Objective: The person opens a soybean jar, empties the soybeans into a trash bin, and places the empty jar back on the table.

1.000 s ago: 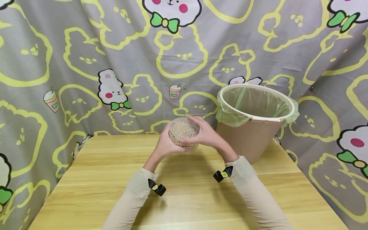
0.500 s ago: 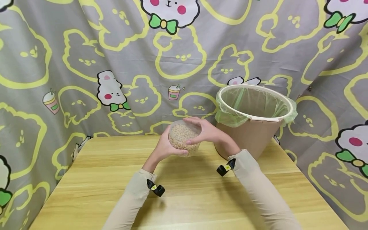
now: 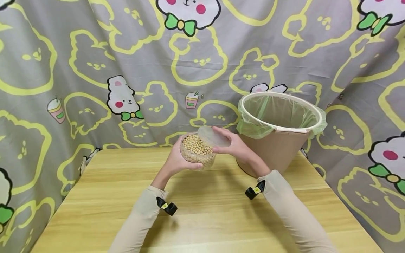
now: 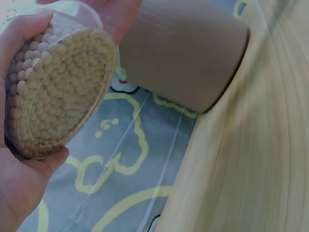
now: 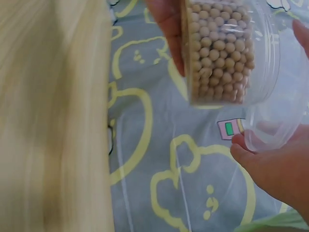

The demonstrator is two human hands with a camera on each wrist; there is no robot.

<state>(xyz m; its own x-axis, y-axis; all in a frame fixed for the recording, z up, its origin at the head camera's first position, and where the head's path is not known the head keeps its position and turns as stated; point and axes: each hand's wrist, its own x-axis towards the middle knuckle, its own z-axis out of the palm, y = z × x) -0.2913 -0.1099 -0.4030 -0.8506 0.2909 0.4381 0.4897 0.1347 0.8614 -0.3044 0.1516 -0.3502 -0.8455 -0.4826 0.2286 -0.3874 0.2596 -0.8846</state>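
A clear round plastic jar (image 3: 204, 160) of pale soybeans (image 3: 197, 144) is up above the table, its mouth uncovered on the left side. My left hand (image 3: 179, 160) grips the jar round its side, with the thumb across the front. Its flat bottom and the packed beans show in the left wrist view. In my right hand (image 3: 235, 146) is a translucent lid (image 3: 218, 137), pinched at its edge and tilted over the right part of the jar's mouth. The right wrist view shows the lid (image 5: 275, 125) apart from the rim along its lower side.
A tan trash bin (image 3: 269, 151) with a pale rim and a green liner bag (image 3: 256, 128) stands at the table's back right, close beyond my right hand. The wooden table (image 3: 202, 211) runs back to a grey cartoon-print curtain (image 3: 152, 63).
The lid has come off the jar's mouth and shifted right with my right hand, baring the beans. My left hand has moved slightly left with the jar.
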